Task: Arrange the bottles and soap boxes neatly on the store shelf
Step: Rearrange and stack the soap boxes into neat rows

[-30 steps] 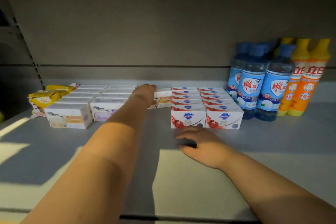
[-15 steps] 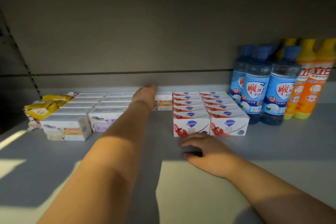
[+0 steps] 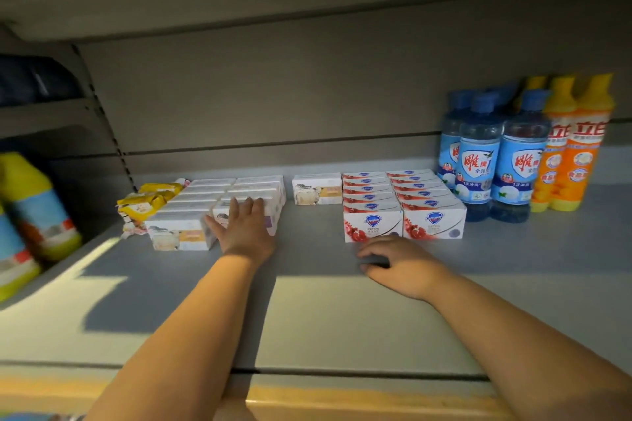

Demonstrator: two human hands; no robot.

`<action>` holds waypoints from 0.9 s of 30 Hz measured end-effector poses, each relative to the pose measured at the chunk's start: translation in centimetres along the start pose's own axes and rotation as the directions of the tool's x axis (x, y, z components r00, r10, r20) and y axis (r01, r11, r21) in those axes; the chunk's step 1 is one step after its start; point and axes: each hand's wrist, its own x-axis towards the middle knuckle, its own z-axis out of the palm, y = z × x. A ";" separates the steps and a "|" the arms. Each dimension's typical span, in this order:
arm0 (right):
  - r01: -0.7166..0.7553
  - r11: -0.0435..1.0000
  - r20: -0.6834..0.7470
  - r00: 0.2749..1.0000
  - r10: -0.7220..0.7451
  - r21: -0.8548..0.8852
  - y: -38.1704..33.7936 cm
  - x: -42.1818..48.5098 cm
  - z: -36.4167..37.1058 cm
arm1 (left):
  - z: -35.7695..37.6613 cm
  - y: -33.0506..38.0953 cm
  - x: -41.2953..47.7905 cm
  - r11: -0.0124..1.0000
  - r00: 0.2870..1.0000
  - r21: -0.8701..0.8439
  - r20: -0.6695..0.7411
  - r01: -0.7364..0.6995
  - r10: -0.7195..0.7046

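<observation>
Contact has shifted: your left hand has come off the lone cream soap box, which stands at the back just left of the red soap boxes. It now lies flat, fingers straight, on the front of the white box rows further left. Your right hand rests loosely curled, holding nothing, just before the red block. Bottles stand to its right. Squaring the white rows looks next.
</observation>
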 end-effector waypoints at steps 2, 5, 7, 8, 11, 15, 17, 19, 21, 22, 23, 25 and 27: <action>-0.004 1.000 -0.006 1.000 0.004 0.001 -0.2 -0.2 0.0 | -0.4 -0.2 -0.6 1.000 0.998 0.021 -0.052 -0.018 0.019; -0.013 1.000 0.000 1.000 0.013 -0.022 -0.1 -0.3 0.1 | -0.6 0.0 -1.2 1.000 0.996 0.026 -0.090 -0.001 0.004; -0.021 1.000 0.009 1.000 0.021 -0.016 0.0 -0.3 0.1 | -0.6 0.0 -1.3 1.000 0.993 0.020 -0.114 0.004 -0.001; -0.024 1.000 0.010 1.000 0.024 -0.011 0.0 -0.2 0.0 | -0.7 -0.2 -1.2 0.999 0.991 0.045 -0.130 0.002 0.004; -0.028 1.000 0.005 1.000 0.028 -0.001 0.2 0.0 -0.1 | -1.1 -0.2 -0.9 0.988 0.987 0.153 -0.158 0.019 0.006; -0.029 0.999 -0.012 1.000 0.029 0.015 0.3 0.1 0.1 | -1.3 0.0 -0.7 0.982 0.983 0.181 -0.185 0.050 -0.016; -0.022 1.000 -0.016 1.000 0.022 0.021 0.2 0.0 0.1 | -1.1 -0.1 -0.6 0.986 0.981 0.163 -0.194 0.032 0.000; -0.014 1.000 -0.022 1.000 0.015 0.019 0.2 -0.1 0.0 | -1.3 -0.4 -0.4 0.991 0.982 0.137 -0.187 0.005 0.021; -0.007 1.000 -0.028 1.000 0.007 0.031 0.2 -0.2 0.0 | -1.5 -0.8 -0.2 1.000 0.969 -0.022 -0.248 -0.022 0.015; -0.001 0.999 -0.037 0.999 0.003 0.034 0.2 -0.3 0.0 | -1.8 -0.8 -0.1 0.981 0.954 -0.189 -0.300 -0.049 -0.010; 0.003 0.999 -0.051 0.999 -0.001 0.035 0.3 -0.3 0.0 | -2.2 -0.6 -0.3 0.915 0.940 -0.391 -0.338 -0.099 -0.043; 0.006 0.997 -0.083 0.997 0.000 0.073 0.5 -0.3 -0.1 | -2.9 0.5 -1.2 0.688 0.921 -0.691 -0.381 -0.221 -0.087; 0.005 0.984 -0.097 0.995 0.012 0.180 0.3 -0.3 0.0 | -3.6 1.8 -2.1 0.503 0.906 -0.813 -0.405 -0.294 -0.124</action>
